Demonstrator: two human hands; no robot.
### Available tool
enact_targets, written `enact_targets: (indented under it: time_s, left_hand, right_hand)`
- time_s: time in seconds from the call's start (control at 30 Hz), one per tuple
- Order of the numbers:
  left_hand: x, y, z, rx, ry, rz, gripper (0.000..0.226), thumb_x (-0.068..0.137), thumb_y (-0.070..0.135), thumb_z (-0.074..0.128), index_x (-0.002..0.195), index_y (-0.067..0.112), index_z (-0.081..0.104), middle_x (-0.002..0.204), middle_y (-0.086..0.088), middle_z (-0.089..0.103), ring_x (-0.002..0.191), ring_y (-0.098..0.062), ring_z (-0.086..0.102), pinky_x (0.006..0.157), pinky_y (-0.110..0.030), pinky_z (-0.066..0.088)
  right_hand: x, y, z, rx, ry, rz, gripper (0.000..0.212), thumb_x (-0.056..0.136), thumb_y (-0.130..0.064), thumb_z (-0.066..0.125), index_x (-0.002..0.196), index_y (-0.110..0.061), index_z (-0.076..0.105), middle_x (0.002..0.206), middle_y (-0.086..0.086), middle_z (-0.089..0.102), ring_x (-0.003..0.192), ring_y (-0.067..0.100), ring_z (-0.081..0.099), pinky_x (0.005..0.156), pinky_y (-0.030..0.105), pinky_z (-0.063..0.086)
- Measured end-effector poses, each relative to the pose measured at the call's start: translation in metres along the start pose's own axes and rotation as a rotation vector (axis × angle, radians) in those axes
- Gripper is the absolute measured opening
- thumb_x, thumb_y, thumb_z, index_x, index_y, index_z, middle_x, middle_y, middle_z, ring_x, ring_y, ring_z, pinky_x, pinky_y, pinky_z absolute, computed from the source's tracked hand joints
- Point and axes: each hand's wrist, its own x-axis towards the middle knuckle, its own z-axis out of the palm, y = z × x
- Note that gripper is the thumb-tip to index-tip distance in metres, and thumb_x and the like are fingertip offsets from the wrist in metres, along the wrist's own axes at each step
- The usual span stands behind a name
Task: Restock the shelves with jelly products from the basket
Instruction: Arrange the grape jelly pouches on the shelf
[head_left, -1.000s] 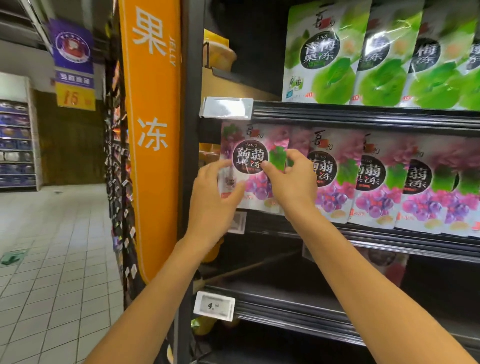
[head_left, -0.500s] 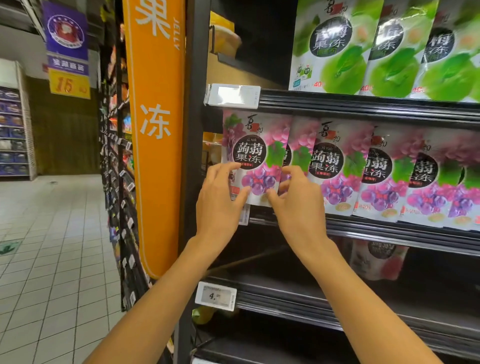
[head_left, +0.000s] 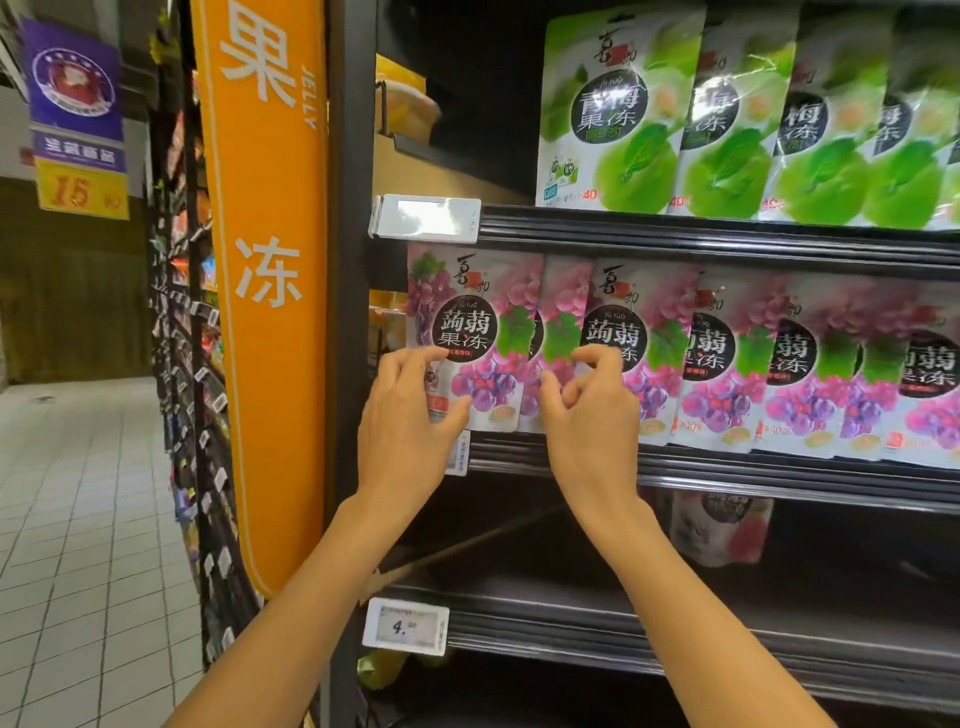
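Four green jelly pouches (head_left: 618, 114) are counted on the upper shelf (head_left: 727, 228). At least six purple grape pouches are seen on the middle shelf (head_left: 779, 475); the far right is cut off. The leftmost grape pouch (head_left: 475, 322) is touched by the half-open left hand (head_left: 410, 415). The right hand (head_left: 589, 410), fingers loosely curled, is placed against the neighbouring pouch (head_left: 563, 312); no grip is evident.

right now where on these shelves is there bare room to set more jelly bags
Bare: the lower shelf left of the lone pouch, and the top shelf left of the green pouches. Crowded: the grape pouches overlap along the whole middle row, where the left hand and right hand work.
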Motion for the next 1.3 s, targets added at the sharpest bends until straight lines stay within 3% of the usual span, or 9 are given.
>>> enact_targets:
  time_s: [0.1, 0.2, 0.3, 0.43, 0.63, 0.83, 0.97, 1.07, 1.3]
  left_hand:
    - [0.000, 0.005, 0.003, -0.008, -0.012, 0.010, 0.060, 0.085, 0.029, 0.074, 0.139, 0.024, 0.048, 0.141, -0.001, 0.043, 0.125, -0.016, 0.049, 0.097, -0.028, 0.048]
    - [0.000, 0.012, 0.008, 0.005, -0.022, -0.001, 0.069, 0.085, 0.030, 0.074, 0.145, 0.026, 0.041, 0.143, -0.003, 0.042, 0.126, -0.021, 0.048, 0.101, -0.040, 0.049]
    - [0.001, 0.018, 0.013, -0.007, -0.049, -0.009, 0.068, 0.085, 0.031, 0.074, 0.145, 0.028, 0.042, 0.143, -0.003, 0.041, 0.125, -0.022, 0.048, 0.101, -0.042, 0.048]
    - [0.000, 0.022, 0.020, 0.079, -0.047, -0.009, 0.065, 0.084, 0.035, 0.073, 0.142, 0.029, 0.045, 0.144, -0.004, 0.039, 0.124, -0.025, 0.049, 0.101, -0.047, 0.048]
    - [-0.001, 0.025, 0.026, 0.048, -0.083, -0.002, 0.064, 0.085, 0.032, 0.073, 0.142, 0.026, 0.046, 0.141, -0.006, 0.041, 0.120, -0.028, 0.051, 0.099, -0.044, 0.048]
    - [-0.004, 0.026, 0.018, 0.099, -0.072, 0.024, 0.061, 0.085, 0.035, 0.073, 0.140, 0.026, 0.050, 0.144, -0.010, 0.040, 0.127, -0.031, 0.045, 0.104, -0.050, 0.044]
    - [-0.015, 0.041, 0.024, 0.135, -0.056, 0.117, 0.055, 0.084, 0.031, 0.074, 0.136, 0.027, 0.054, 0.146, -0.008, 0.040, 0.130, -0.030, 0.040, 0.104, -0.049, 0.039]
    - [-0.022, 0.056, 0.037, 0.151, -0.042, 0.204, 0.053, 0.083, 0.027, 0.074, 0.133, 0.025, 0.057, 0.143, -0.006, 0.045, 0.131, -0.028, 0.038, 0.105, -0.048, 0.038]
    - [-0.044, 0.089, 0.080, 0.066, -0.122, 0.441, 0.045, 0.086, 0.021, 0.068, 0.130, 0.023, 0.058, 0.134, 0.004, 0.054, 0.130, -0.019, 0.044, 0.107, -0.038, 0.037]
  right_hand:
    - [0.006, 0.010, -0.008, 0.004, -0.012, 0.127, 0.021, 0.095, -0.025, 0.062, 0.107, -0.008, 0.058, 0.053, -0.004, 0.059, 0.056, 0.003, 0.058, 0.062, 0.001, 0.040]
    - [0.011, 0.016, -0.010, 0.049, -0.113, 0.193, 0.015, 0.096, -0.026, 0.060, 0.087, -0.017, 0.068, 0.051, -0.002, 0.065, 0.043, 0.002, 0.058, 0.066, 0.024, 0.053]
    - [0.015, 0.022, -0.020, 0.027, -0.089, 0.205, 0.023, 0.098, -0.024, 0.057, 0.076, -0.020, 0.064, 0.053, 0.002, 0.066, 0.048, 0.008, 0.062, 0.066, 0.028, 0.052]
    - [0.015, 0.035, -0.036, -0.059, -0.055, 0.205, 0.024, 0.099, -0.028, 0.056, 0.084, -0.016, 0.069, 0.059, -0.002, 0.062, 0.063, 0.016, 0.064, 0.055, 0.024, 0.041]
    - [0.011, 0.039, -0.042, -0.003, -0.061, 0.167, 0.022, 0.098, -0.035, 0.057, 0.100, -0.018, 0.071, 0.071, -0.001, 0.067, 0.067, 0.015, 0.066, 0.065, 0.031, 0.051]
    - [0.003, 0.055, -0.063, 0.035, 0.172, 0.199, 0.024, 0.097, -0.039, 0.057, 0.113, -0.022, 0.052, 0.055, 0.004, 0.062, 0.054, 0.012, 0.060, 0.056, 0.022, 0.044]
    - [0.013, 0.064, -0.075, 0.002, 0.106, 0.297, 0.011, 0.095, -0.030, 0.058, 0.093, -0.020, 0.063, 0.053, 0.000, 0.064, 0.054, 0.016, 0.064, 0.061, 0.041, 0.057]
    - [0.018, 0.067, -0.080, -0.003, 0.083, 0.313, 0.016, 0.094, -0.027, 0.061, 0.083, -0.018, 0.068, 0.051, 0.001, 0.064, 0.051, 0.018, 0.063, 0.063, 0.045, 0.059]
    - [0.011, 0.081, -0.099, 0.080, 0.208, 0.289, 0.015, 0.091, -0.035, 0.067, 0.099, -0.022, 0.066, 0.053, 0.005, 0.065, 0.050, 0.018, 0.062, 0.064, 0.045, 0.057]
